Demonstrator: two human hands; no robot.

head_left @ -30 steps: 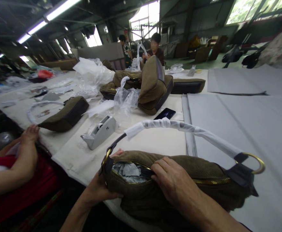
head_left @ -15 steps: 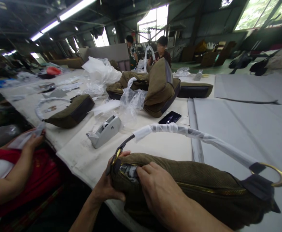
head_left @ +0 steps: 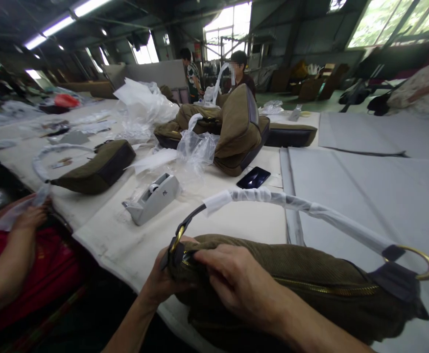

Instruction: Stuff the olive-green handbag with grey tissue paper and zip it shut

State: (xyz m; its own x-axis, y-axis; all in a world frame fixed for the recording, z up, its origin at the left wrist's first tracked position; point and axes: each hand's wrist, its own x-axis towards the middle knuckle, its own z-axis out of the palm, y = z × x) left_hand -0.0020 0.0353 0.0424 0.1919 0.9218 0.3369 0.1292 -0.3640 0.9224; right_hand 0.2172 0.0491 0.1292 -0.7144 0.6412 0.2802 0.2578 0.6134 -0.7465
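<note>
An olive-brown corduroy handbag (head_left: 324, 264) with a gold-toothed zipper (head_left: 332, 288) lies at the table's near edge. Its strap (head_left: 295, 202) arches above it, wrapped in white film, with a gold ring at each end. My left hand (head_left: 163, 279) is wrapped round the bag's left end, below the ring. At the zipper's left end, my right hand (head_left: 236, 277) has its fingers closed on the zipper; the pull itself is hidden under them. Only a small gap shows at the zipper's left tip.
Beyond the bag are a grey tape dispenser (head_left: 154, 198), a phone (head_left: 253, 177), clear plastic bags (head_left: 198, 147) and more brown handbags (head_left: 236, 132). At left, a co-worker's hand (head_left: 33, 215) holds the wrapped strap of another handbag (head_left: 97, 166). Grey sheets (head_left: 365, 191) cover the right side.
My right hand has slid left along the zipper. The opening, where grey stuffing showed, has narrowed to a small gap. My left hand still holds the bag's end.
</note>
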